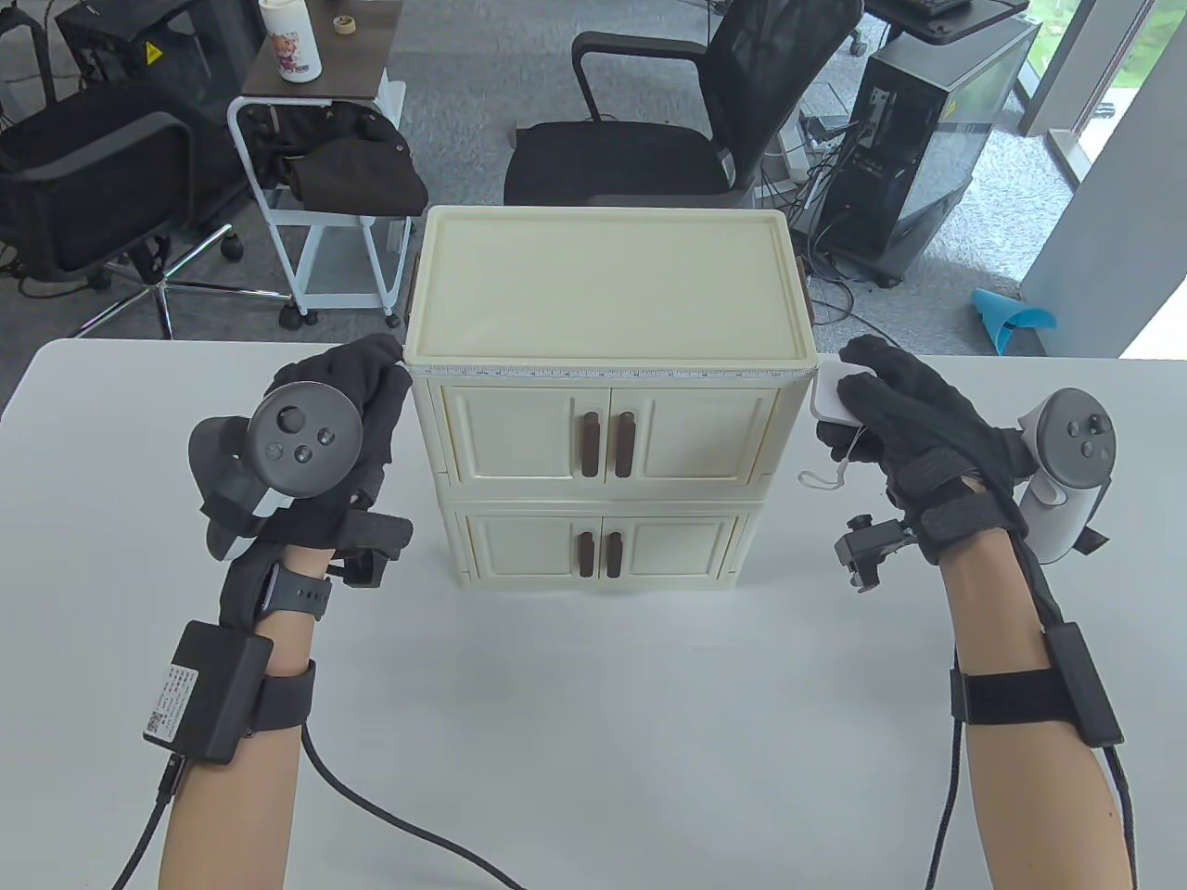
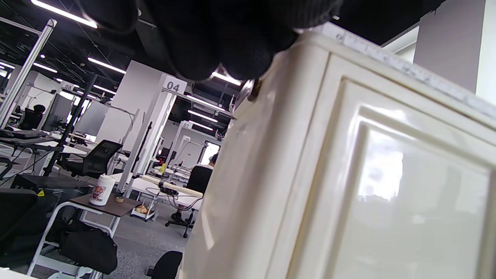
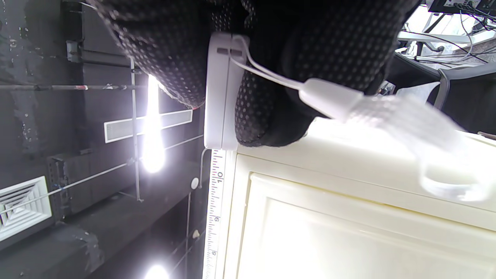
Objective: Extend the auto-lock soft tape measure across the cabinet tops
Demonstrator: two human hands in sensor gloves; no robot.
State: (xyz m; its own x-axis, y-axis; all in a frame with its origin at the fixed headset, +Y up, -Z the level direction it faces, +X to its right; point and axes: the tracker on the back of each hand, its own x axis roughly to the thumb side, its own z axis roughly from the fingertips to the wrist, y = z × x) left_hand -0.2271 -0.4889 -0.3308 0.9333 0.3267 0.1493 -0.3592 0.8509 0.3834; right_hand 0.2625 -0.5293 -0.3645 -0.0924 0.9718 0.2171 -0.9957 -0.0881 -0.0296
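A cream two-tier cabinet stands on the white table. A white soft tape lies stretched along the cabinet's front top edge, corner to corner. My left hand holds the tape's end at the top left corner; its fingers cover the end in the left wrist view, where the tape runs off to the right. My right hand grips the white tape case at the top right corner. In the right wrist view the case sits between my fingers, its tape along the edge and its strap hanging.
Beyond the table's far edge stand a black office chair, a white cart with a dark bag, a second chair at the left, and a computer tower at the right. A blue object lies on the floor.
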